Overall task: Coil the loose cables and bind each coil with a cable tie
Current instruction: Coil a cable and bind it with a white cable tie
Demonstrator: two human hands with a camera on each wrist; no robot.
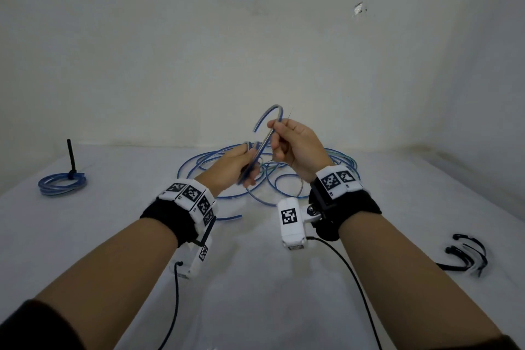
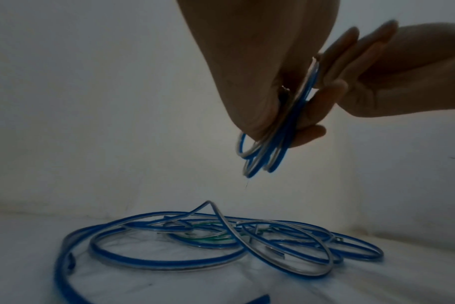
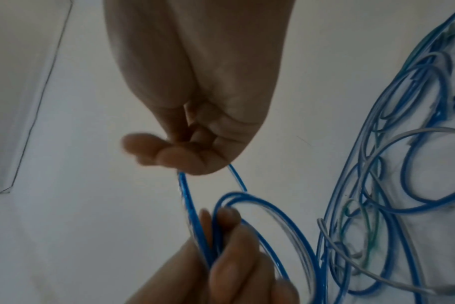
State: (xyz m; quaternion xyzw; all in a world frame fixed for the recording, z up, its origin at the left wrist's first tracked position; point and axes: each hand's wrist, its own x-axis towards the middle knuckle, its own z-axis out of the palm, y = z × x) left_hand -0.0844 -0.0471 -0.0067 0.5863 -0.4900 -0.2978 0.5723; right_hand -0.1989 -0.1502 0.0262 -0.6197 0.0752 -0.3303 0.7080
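Both of my forearms fill the near edge of the head view, each with a tagged wrist band, and beyond them my left hand point(image 1: 240, 163) grips a small coil of blue cable point(image 1: 251, 167) while my right hand point(image 1: 295, 145) pinches the free end of that cable, which arcs up above my fingers. On the white table point(image 1: 255, 278) behind my hands lies the loose cable pile point(image 1: 284, 176); far left sits a finished coil point(image 1: 62, 183) bound with a black cable tie point(image 1: 70, 158), and spare cable ties point(image 1: 466, 256) lie at the right. From the left wrist, my curled fingers point(image 2: 312, 133) clamp several turns flat against the palm, well above the pile. From the right wrist, my fingertips point(image 3: 169, 156) nip the blue strand just above the coil held in my left hand point(image 3: 221, 267). I judge the step in hand to be coiling the second cable, nearly wound. Next move: lay the last length onto the coil, keep my left grip firm so that the turns do not spring apart, then fetch a tie with my right.
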